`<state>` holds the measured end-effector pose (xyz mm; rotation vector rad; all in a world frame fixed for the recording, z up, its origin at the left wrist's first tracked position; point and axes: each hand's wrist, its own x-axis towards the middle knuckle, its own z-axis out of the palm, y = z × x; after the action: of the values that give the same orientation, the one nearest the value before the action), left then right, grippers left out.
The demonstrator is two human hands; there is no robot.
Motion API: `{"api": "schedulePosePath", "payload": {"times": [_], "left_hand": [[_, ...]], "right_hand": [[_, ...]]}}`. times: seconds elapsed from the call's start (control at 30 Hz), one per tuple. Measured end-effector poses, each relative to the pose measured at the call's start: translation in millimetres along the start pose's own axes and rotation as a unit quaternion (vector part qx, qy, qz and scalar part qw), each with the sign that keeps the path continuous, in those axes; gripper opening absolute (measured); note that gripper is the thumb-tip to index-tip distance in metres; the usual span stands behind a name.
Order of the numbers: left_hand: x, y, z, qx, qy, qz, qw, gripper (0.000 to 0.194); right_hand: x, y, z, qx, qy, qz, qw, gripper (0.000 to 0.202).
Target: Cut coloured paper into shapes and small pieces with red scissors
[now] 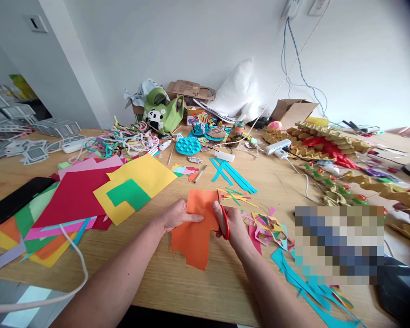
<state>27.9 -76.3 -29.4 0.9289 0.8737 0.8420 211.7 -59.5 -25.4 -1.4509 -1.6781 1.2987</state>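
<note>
My left hand grips a sheet of orange paper along its left side, thumb lying on top. In my right hand is a pair of red-handled scissors, its blades at the right edge of the orange paper near the top. The paper has a cut-out outline, with a step on its lower right side. Just beyond the scissors lie thin cut strips in several colours. Small paper scraps are heaped to the right of my right hand.
Coloured sheets are piled at left beside a black phone-like slab. Blue strips lie ahead, more blue scraps at lower right. A green panda bag, pipe cleaners and egg-carton pieces stand farther back. A white cable hangs at left.
</note>
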Motion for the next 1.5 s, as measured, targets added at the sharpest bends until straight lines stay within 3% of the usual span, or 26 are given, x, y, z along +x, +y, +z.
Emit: {"api": "schedulePosePath", "payload": {"times": [0.5,0.73,0.8,0.93,1.03,1.17,1.33,1.5], "left_hand": [[-3,3,-1.3,0.004,0.020,0.002,1.000,0.050],[-6,6,-14.5,-0.061,0.047,0.044,0.996,0.041],[-11,8,-20.0,-0.059,0.050,0.047,0.996,0.040],[-19,10,-19.1,0.027,-0.084,-0.040,0.995,0.042],[-18,8,-10.2,0.185,-0.166,-0.125,0.961,0.034],[-10,4,-4.0,0.334,-0.160,-0.200,0.907,0.044],[-4,-1,-11.1,0.392,-0.052,-0.142,0.907,0.047],[1,-8,-16.8,0.405,0.022,-0.082,0.910,0.043]], "right_hand": [[0,-1,-2,0.043,0.009,0.006,0.999,0.053],[-1,-6,-5,0.106,-0.051,-0.016,0.993,0.058],[-3,-11,-8,0.147,-0.015,-0.036,0.988,0.057],[-2,-15,-21,0.193,0.151,-0.076,0.967,0.050],[5,-11,-35,0.098,0.203,-0.061,0.972,0.041],[19,5,-39,-0.135,0.170,-0.043,0.975,0.027],[24,19,-16,-0.386,0.130,-0.068,0.911,0.011],[21,21,-2,-0.495,0.146,-0.113,0.849,0.015]]}}
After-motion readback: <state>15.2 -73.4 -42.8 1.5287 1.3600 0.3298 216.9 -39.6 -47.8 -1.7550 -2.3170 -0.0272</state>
